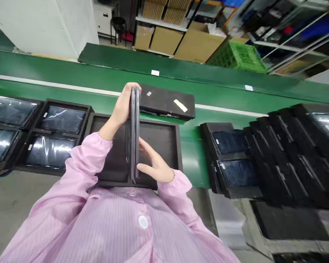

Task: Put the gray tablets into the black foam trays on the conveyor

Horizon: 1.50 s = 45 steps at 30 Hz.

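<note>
Two thin dark tablets point(135, 131) stand on edge, face to face, over a black tray point(178, 146). Their narrow sides face me, with a slim gap between them. My left hand point(124, 104) is wrapped round their far upper end. At their right side, nearer to me, my right hand point(155, 164) steadies them, its thumb at the edge and its fingers against the right face. Both compartments of the tray show bare floor around the tablets. Part of the left hand's fingers is hidden behind the tablets.
A black foam block point(167, 100) with tape pieces lies beyond the tray. To the left, black trays point(80, 140) hold several screens. Stacked trays point(279, 146) lean at the right. All rest on a green bench point(193, 146) with a raised back ledge point(120, 60).
</note>
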Each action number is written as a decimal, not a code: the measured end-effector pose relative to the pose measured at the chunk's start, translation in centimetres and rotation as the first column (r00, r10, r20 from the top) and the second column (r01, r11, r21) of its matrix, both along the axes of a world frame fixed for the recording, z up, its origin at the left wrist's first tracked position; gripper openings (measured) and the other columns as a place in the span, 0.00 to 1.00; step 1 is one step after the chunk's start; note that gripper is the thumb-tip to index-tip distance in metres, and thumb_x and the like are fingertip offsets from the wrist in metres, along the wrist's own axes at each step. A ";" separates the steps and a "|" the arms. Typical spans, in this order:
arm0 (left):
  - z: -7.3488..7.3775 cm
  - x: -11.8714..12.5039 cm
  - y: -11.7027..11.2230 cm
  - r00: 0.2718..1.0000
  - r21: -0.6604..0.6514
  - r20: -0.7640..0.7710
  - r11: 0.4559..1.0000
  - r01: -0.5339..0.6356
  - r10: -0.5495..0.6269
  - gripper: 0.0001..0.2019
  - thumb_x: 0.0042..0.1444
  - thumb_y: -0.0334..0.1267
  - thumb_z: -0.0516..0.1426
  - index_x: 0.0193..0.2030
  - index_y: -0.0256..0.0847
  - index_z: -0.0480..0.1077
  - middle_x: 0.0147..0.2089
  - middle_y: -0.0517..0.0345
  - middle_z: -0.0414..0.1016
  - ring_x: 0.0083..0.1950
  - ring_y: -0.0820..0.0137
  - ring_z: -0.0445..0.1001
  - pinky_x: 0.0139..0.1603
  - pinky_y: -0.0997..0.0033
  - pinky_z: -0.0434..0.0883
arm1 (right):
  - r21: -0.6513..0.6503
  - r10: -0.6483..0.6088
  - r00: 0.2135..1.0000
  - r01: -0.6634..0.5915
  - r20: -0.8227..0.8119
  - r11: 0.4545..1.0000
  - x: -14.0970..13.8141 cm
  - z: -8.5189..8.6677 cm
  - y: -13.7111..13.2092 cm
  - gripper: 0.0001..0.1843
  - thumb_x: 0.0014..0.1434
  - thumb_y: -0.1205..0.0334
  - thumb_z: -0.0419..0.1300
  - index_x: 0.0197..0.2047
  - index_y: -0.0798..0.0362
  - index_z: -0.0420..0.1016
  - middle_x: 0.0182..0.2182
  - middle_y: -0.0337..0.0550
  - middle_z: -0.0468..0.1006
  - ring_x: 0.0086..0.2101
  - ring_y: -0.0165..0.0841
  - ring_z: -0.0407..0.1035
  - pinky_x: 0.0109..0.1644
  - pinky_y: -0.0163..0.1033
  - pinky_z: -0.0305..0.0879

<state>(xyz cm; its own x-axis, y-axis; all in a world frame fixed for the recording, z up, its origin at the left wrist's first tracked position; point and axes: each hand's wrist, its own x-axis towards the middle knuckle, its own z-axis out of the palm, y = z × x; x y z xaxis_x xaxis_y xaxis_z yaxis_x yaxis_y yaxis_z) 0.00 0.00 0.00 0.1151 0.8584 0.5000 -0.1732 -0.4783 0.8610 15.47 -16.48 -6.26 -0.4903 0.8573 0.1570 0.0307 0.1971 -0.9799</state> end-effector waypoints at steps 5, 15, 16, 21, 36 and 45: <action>-0.2 0.4 0.0 1.000 -0.003 -0.003 1.000 -0.003 0.003 0.28 0.64 0.65 0.45 0.38 0.44 0.72 0.37 0.56 0.68 0.38 0.69 0.68 0.46 0.65 0.68 | -0.034 -0.018 1.000 0.018 -0.009 0.999 0.0 0.3 0.0 0.45 0.62 0.45 0.61 0.76 0.40 0.46 0.73 0.46 0.55 0.69 0.45 0.55 0.69 0.54 0.61; 0.3 0.9 -1.0 0.997 0.061 -0.068 0.998 0.030 -0.026 0.26 0.66 0.63 0.42 0.40 0.45 0.71 0.39 0.57 0.71 0.42 0.68 0.73 0.51 0.63 0.71 | 0.055 -0.225 0.970 0.231 -0.098 0.971 -1.4 1.6 0.1 0.39 0.62 0.54 0.60 0.73 0.43 0.53 0.71 0.48 0.59 0.67 0.45 0.60 0.68 0.54 0.64; 0.3 1.1 -1.3 0.997 0.065 -0.071 0.997 0.043 -0.039 0.26 0.67 0.62 0.42 0.41 0.45 0.70 0.39 0.56 0.71 0.42 0.68 0.73 0.52 0.63 0.71 | 0.073 -0.269 0.955 0.279 -0.122 0.958 -1.6 1.8 0.3 0.37 0.61 0.55 0.60 0.72 0.43 0.56 0.69 0.48 0.61 0.66 0.44 0.62 0.68 0.53 0.64; -0.2 1.7 -1.8 0.985 0.161 -0.169 0.985 0.055 -0.027 0.24 0.68 0.60 0.42 0.48 0.48 0.71 0.46 0.57 0.74 0.53 0.66 0.74 0.60 0.61 0.69 | 0.138 -0.429 0.886 0.454 -0.177 0.880 -1.9 2.8 1.9 0.31 0.61 0.58 0.60 0.67 0.45 0.64 0.64 0.47 0.70 0.62 0.44 0.67 0.66 0.53 0.68; -1.9 1.1 -0.7 0.965 0.253 -0.249 0.967 -0.017 0.082 0.24 0.66 0.60 0.43 0.55 0.52 0.69 0.52 0.54 0.72 0.59 0.62 0.71 0.67 0.55 0.61 | 0.231 -0.402 0.910 0.371 0.100 0.899 -0.3 2.6 -3.0 0.41 0.58 0.68 0.59 0.73 0.48 0.56 0.67 0.45 0.66 0.65 0.44 0.65 0.68 0.54 0.66; -1.7 2.0 -1.2 0.963 0.259 -0.251 0.965 -0.028 0.096 0.23 0.65 0.61 0.43 0.53 0.52 0.68 0.50 0.55 0.71 0.59 0.61 0.71 0.68 0.52 0.61 | 0.220 -0.356 0.929 0.328 0.102 0.919 0.4 2.5 -3.3 0.47 0.51 0.71 0.58 0.74 0.49 0.53 0.70 0.45 0.62 0.67 0.46 0.60 0.69 0.54 0.64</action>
<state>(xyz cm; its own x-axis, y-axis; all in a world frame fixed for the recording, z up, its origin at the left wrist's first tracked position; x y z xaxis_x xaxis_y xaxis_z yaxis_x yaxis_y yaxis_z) 2.00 -1.19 -1.69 0.2202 0.7185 0.6598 0.0771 -0.6871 0.7225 15.90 -19.77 -3.78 -0.2016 0.9351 0.2913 0.2615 0.3380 -0.9041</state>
